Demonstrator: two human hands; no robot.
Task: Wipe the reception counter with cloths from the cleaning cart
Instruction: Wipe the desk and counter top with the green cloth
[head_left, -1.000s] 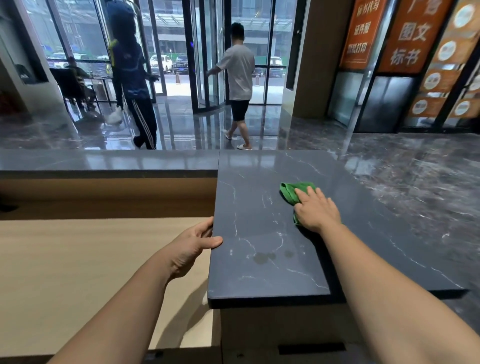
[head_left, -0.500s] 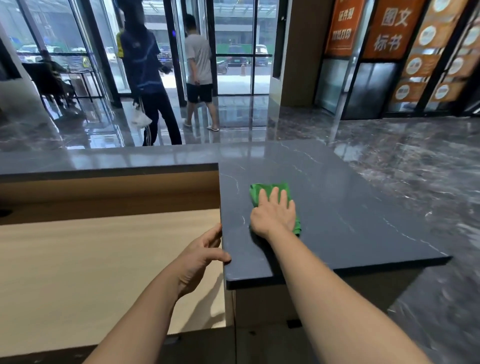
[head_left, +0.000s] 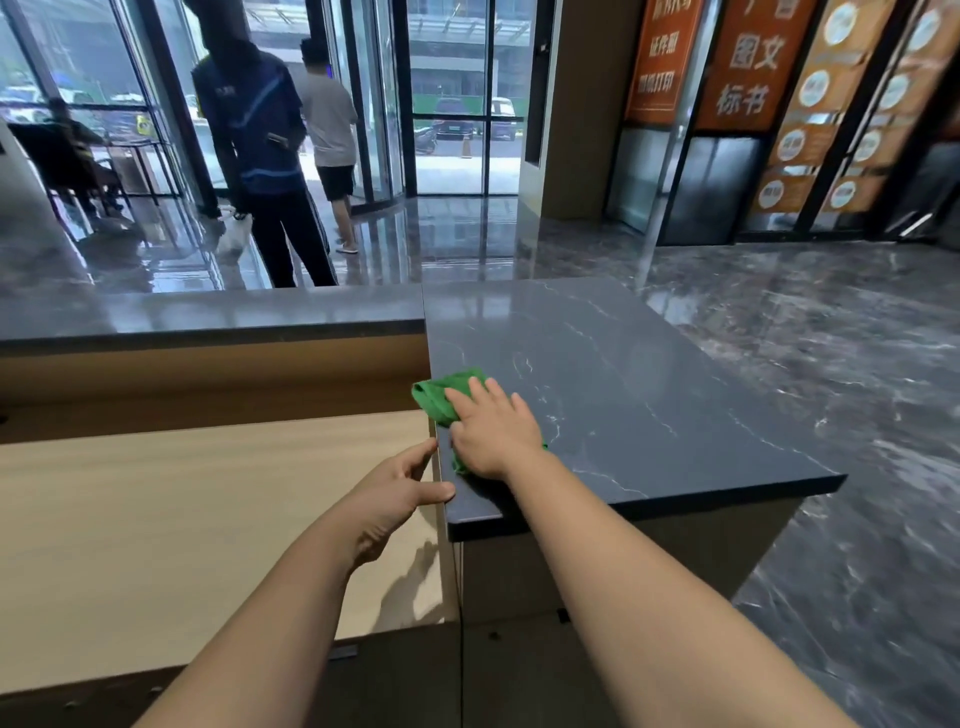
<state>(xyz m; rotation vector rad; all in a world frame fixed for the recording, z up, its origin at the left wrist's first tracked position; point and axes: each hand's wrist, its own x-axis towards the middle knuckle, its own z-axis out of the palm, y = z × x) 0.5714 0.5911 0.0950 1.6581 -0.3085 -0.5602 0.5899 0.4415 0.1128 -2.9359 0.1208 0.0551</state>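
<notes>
Wiping the dark stone counter (head_left: 623, 395) just left of frame centre, with the right hand (head_left: 491, 434) lying flat on the green cloth (head_left: 441, 397), fingers straight and slightly spread, pressing rather than clutching. Pushing a bunched fold of cloth ahead of the fingertips, right at the counter's left edge, and trailing a small tip of it at the wrist side. Bracing with the left hand (head_left: 400, 493) below centre: thumb lying on the counter's near-left corner, fingers loosely extended along its side face above the pale wooden desk (head_left: 182, 519), gripping nothing.

Judging from this, working the left edge strip of the top. Doing it well probably calling for:
- spreading the cloth out under the whole palm instead of shoving a wad;
- holding even downward pressure;
- running overlapping passes parallel to the edge;
- stopping short of dropping the cloth onto the lower desk;
- shifting the left thumb clear for wiping the near corner too.

Seemingly leaving the far and right parts of the top, toward the frame's middle right, for later passes. Seeing no cleaning cart anywhere in the frame.
</notes>
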